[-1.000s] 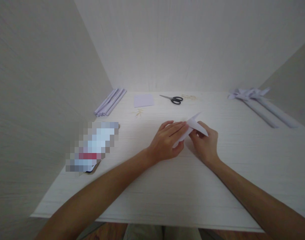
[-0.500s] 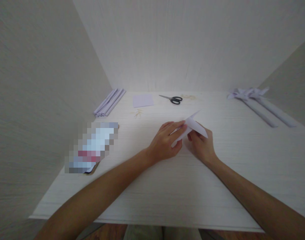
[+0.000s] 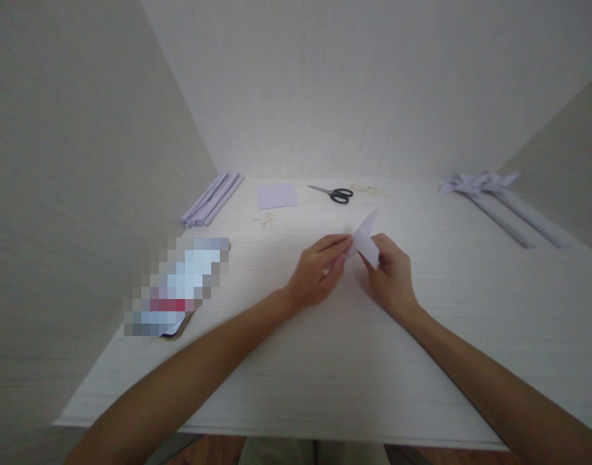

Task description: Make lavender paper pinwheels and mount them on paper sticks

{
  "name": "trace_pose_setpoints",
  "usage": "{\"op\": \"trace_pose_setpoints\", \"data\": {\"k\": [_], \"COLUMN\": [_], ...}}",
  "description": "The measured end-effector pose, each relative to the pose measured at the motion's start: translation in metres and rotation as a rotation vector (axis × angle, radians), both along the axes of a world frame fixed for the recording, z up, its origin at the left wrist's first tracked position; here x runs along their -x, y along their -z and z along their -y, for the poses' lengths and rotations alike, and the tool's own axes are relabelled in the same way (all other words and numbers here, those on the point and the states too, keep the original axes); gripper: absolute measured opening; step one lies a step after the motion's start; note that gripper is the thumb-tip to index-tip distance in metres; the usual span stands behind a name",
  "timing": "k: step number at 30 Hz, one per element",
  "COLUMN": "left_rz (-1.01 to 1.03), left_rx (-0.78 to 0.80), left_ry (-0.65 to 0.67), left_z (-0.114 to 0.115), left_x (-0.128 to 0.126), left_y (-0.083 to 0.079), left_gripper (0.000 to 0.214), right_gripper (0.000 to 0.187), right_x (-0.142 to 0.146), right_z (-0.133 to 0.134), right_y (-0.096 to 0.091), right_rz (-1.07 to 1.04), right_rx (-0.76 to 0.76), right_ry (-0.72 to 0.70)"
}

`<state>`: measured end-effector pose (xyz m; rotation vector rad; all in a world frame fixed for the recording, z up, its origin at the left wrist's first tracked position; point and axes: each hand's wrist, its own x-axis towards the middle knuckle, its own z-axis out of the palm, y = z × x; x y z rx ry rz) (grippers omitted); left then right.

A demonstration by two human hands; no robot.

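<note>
A folded piece of pale lilac-white paper (image 3: 366,239) is held between my two hands, above the middle of the table. My left hand (image 3: 320,268) pinches its left side, fingers pressed together over the thumb. From the right, my right hand (image 3: 390,271) grips the paper's other side, with the thumb below and the fingers partly hidden behind it. One pointed flap rises away from me, and another leans toward the right hand. The folds inside my fingers are hidden.
On the white table (image 3: 286,368) lie rolled paper sticks (image 3: 213,200), a flat paper square (image 3: 276,195), black-handled scissors (image 3: 337,193) and thin yellowish strips (image 3: 267,220). A blurred phone (image 3: 187,278) rests at left. Two paper tubes with folded paper tops (image 3: 514,210) lie at right. Walls enclose the table.
The paper has turned and shifted slightly left; its flaps now stand more upright. My left fingers have drawn together around its edge, and my right hand has tilted with it.
</note>
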<state>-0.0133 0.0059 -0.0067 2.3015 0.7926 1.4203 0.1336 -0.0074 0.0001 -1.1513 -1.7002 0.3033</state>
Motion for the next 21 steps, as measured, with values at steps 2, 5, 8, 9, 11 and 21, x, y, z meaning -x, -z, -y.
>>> {"op": "trace_pose_setpoints", "data": {"k": [2, 5, 8, 9, 11, 21], "left_rz": [0.031, 0.015, 0.006, 0.002, -0.022, -0.12], "left_rx": [0.103, 0.159, 0.143, 0.128, 0.087, -0.007], "left_ry": [-0.047, -0.098, -0.142, -0.148, -0.152, -0.099], "left_z": [-0.0033, -0.0069, -0.0081, -0.0083, -0.0086, -0.0084], "left_x": [-0.0006, -0.0012, 0.0, 0.0007, 0.0024, 0.0077], "left_y": [-0.0012, -0.0013, -0.0001, 0.0004, 0.0012, 0.0041], "left_gripper": [0.027, 0.023, 0.016, 0.014, 0.013, 0.016], "right_gripper": [0.02, 0.017, 0.011, 0.011, 0.013, 0.01], "right_x": [-0.0002, -0.0003, 0.0, 0.0002, 0.0007, -0.0002], "right_z": [-0.0008, -0.0001, 0.0009, 0.0012, 0.0017, 0.0027], "right_y": [0.0002, 0.0003, 0.0016, 0.0022, 0.0033, 0.0025], "right_rz": [0.035, 0.042, -0.002, -0.018, -0.039, -0.078], "right_rx": [-0.023, -0.028, -0.038, -0.04, -0.04, 0.019], "right_ry": [-0.016, 0.012, 0.036, 0.034, 0.018, -0.052]}}
